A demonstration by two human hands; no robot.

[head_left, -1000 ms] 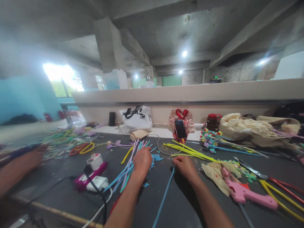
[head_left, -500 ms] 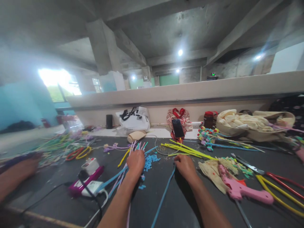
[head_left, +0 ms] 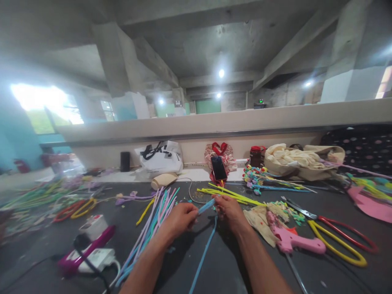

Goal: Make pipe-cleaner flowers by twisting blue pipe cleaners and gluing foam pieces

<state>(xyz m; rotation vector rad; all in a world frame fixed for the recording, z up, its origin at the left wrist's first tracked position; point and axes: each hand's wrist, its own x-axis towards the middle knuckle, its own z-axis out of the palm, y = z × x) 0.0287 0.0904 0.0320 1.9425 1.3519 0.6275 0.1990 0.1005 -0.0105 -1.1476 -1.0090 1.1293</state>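
Near centre, a blue strip (head_left: 206,207) pinched at both ends

Left lie pastel stems (head_left: 150,230). Next, the left hand (head_left: 181,218) pinches the strip's left end, the right hand (head_left: 232,211) its right; farther right lie a pink glue gun (head_left: 289,240) and scissors (head_left: 312,216).

Room between left forearm (head_left: 150,259) and blue stem (head_left: 203,255); glue gun (head_left: 289,240), scissors (head_left: 320,218) block right.

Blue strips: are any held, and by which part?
The left hand and right hand hold a blue piece by its two ends, as far as shows. Whether the right also grips the long blue strip is unclear.
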